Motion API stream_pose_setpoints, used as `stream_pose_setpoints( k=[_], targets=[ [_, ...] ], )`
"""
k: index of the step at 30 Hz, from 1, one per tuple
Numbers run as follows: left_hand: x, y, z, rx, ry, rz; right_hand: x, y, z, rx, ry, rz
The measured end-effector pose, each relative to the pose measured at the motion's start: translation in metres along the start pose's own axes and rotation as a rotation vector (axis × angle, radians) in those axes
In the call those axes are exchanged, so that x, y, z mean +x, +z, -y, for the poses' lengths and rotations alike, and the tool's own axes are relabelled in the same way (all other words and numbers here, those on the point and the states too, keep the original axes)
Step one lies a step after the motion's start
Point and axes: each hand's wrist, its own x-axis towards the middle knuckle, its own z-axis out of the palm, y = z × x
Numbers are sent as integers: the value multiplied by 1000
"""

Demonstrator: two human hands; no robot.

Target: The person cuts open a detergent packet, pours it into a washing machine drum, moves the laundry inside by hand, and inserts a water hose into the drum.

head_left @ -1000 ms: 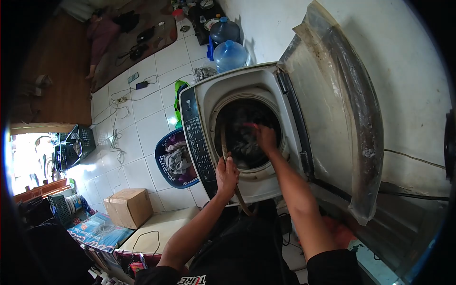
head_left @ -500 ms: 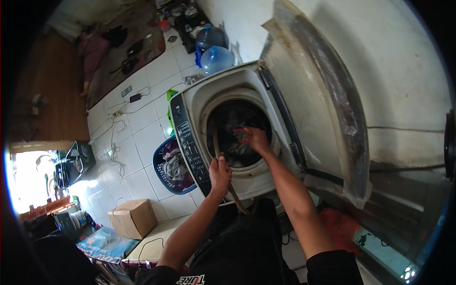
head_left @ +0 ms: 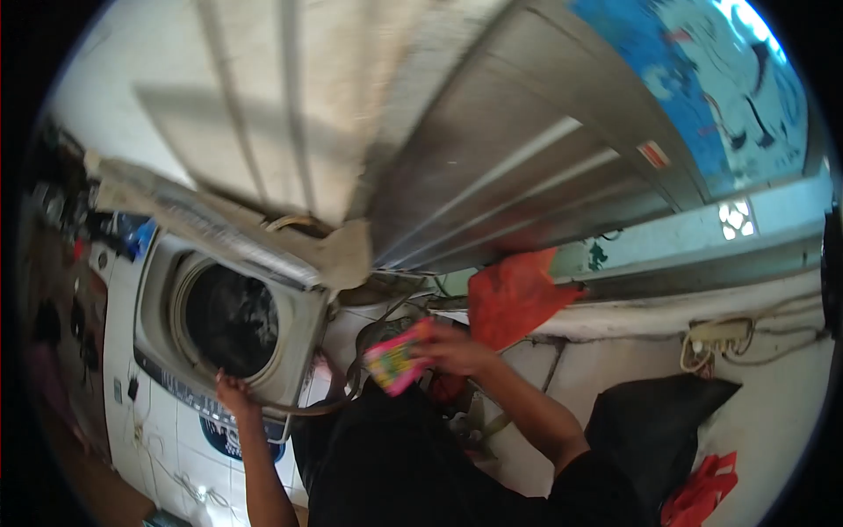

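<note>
My left hand [head_left: 235, 395] is closed around a brownish hose [head_left: 303, 409] at the rim of the top-loading washing machine [head_left: 156, 312]. The hose curves back from there past my legs. Inside the tub is dark water [head_left: 230, 318] with some pale foam. My right hand [head_left: 458, 353] grips a bright pink packet [head_left: 395, 362] with yellow and green print, away from the machine and over the floor beside my legs. Motion blurs the packet, so its lettering is unreadable. The machine's lid [head_left: 215, 230] stands raised against the wall.
An orange-red plastic bag [head_left: 511, 300] hangs by the grey panelled door [head_left: 527, 149]. A black bag [head_left: 650, 435] and a red bag [head_left: 704, 490] lie to the right, below a socket strip [head_left: 720, 337] with cables. A blue basket [head_left: 226, 446] stands beside the machine.
The view has swung right. My right hand has come out of the tub with the pink packet and moved rightward. My left hand still holds the hose at the machine.
</note>
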Motion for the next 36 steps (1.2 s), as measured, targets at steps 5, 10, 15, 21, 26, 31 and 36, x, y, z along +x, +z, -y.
stream_pose_setpoints(
  k=[5, 10, 15, 21, 26, 31, 36],
  targets=[
    [9, 1, -3, 50, 13, 64, -137, -172, 102, -686, -373, -903],
    [22, -7, -3, 68, -7, 67, -114, -300, 124, -1671, -112, -1084],
    [5, 2, -12, 28, 37, 17, -69, -329, 107, -1699, 600, -389],
    [3, 5, -11, -20, 30, -43, -54, -337, 98, -1161, 874, -356],
    [0, 5, -6, -57, 64, -82, -53, -310, 93, -1082, 645, -337],
    [0, 5, -3, -80, 80, -62, -57, -316, 49, -1048, 271, -565],
    [-12, 14, -8, -81, 71, -53, -59, -294, 61, -1617, 791, -178]
  ],
)
